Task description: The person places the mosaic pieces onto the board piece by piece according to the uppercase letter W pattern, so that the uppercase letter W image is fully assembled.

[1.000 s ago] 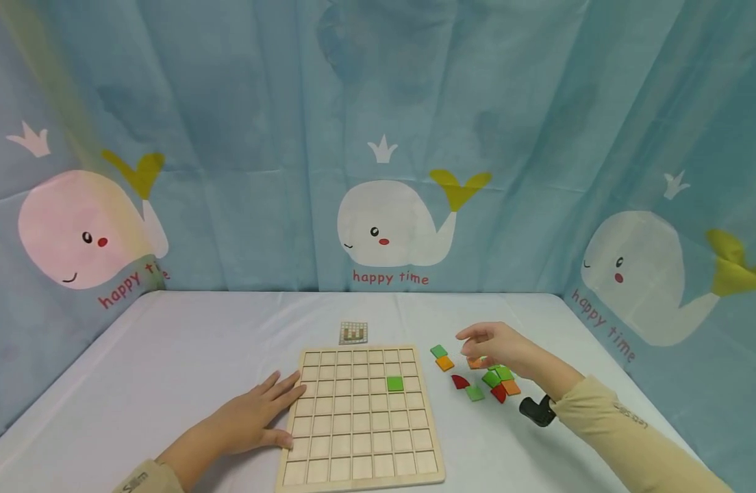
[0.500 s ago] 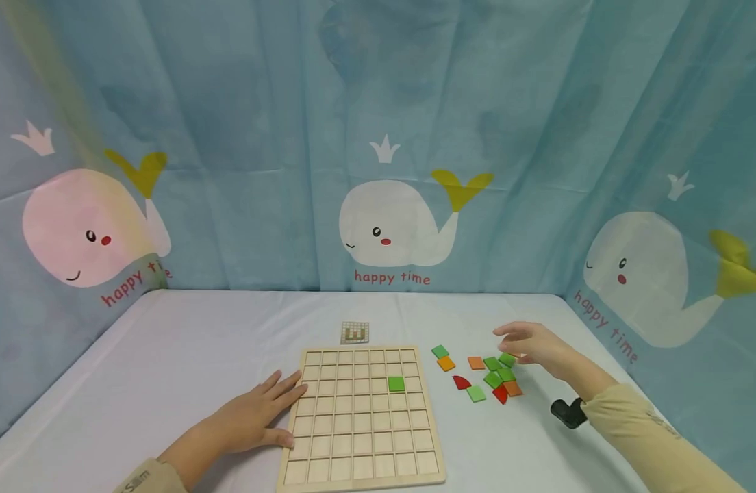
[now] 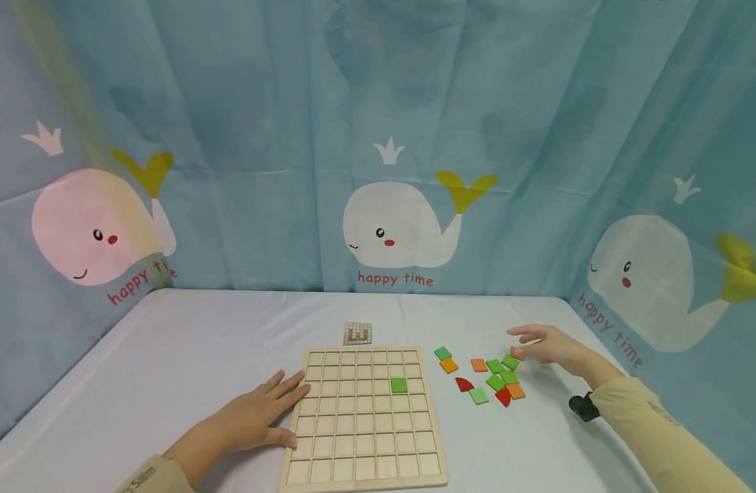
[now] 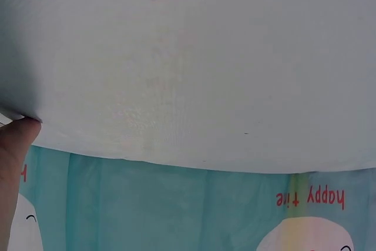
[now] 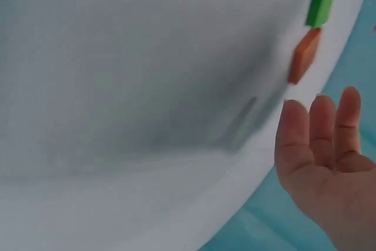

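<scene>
A wooden grid board (image 3: 364, 424) lies on the table with one green square tile (image 3: 399, 385) in an upper-right cell. My left hand (image 3: 251, 414) rests spread at the board's left edge, fingertips and thumb on its rim. To the right of the board, my right hand (image 3: 550, 348) hovers over the far side of the loose tiles, its fingers loosely bent and holding nothing. In the right wrist view, an orange tile (image 5: 305, 56) lies just beyond its fingertips, beside a green tile (image 5: 321, 2).
Several loose tiles lie right of the board, among them a red quarter-circle tile (image 3: 463, 385) and a light green tile (image 3: 479, 396). A small pattern card (image 3: 357, 333) lies behind the board. A blue whale-print curtain (image 3: 255, 171) hangs behind the white table (image 3: 230, 329).
My right hand has moved rightward across the loose tiles to their far right end, uncovering several of them. The left hand stays on the board's edge.
</scene>
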A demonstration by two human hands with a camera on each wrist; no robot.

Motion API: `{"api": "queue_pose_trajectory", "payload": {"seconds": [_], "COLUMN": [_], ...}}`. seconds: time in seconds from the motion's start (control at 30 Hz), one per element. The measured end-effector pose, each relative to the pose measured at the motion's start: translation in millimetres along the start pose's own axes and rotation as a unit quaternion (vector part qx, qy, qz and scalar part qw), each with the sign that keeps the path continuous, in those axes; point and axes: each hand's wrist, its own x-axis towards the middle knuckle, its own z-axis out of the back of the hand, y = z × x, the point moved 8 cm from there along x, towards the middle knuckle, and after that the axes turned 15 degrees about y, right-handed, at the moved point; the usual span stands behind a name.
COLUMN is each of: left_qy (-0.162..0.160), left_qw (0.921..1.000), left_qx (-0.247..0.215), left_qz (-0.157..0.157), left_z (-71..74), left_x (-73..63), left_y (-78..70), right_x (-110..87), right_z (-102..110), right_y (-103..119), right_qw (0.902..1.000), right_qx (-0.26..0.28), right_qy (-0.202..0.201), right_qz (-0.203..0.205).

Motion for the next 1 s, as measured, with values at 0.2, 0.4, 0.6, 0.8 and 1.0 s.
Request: {"api": "queue_pose_trajectory", "payload": {"seconds": [0.2,0.4,0.6,0.8,1.0], "left_qy": [0.009,0.008,0.013,0.012,0.009], "left_qw": [0.9999,0.9999,0.9999,0.9999,0.9999], "left_qx": [-0.007,-0.01,-0.01,-0.003,-0.006], "left_qz": [0.003,0.0,0.003,0.003,-0.004], "left_z": [0.8,2.3,0.9,1.9,0.8], "left_x": [1.4,-0.3,-0.2,0.6,0.7], "left_y": [-1.2,-1.6,-1.4,-1.2,-0.2], "right_x": [4.7,13.5,21.8,24.6,27.7], "right_z": [11,12,12,15,16], "right_y": [-23,-29,-28,-31,-33], "right_qw": [0.9993,0.9967,0.9909,0.9925,0.9903], "right_qx": [-0.025,-0.055,-0.091,-0.044,-0.029], "right_qy": [0.011,0.032,0.038,0.03,0.01], "right_qz": [-0.027,-0.05,-0.092,-0.11,-0.136]}}
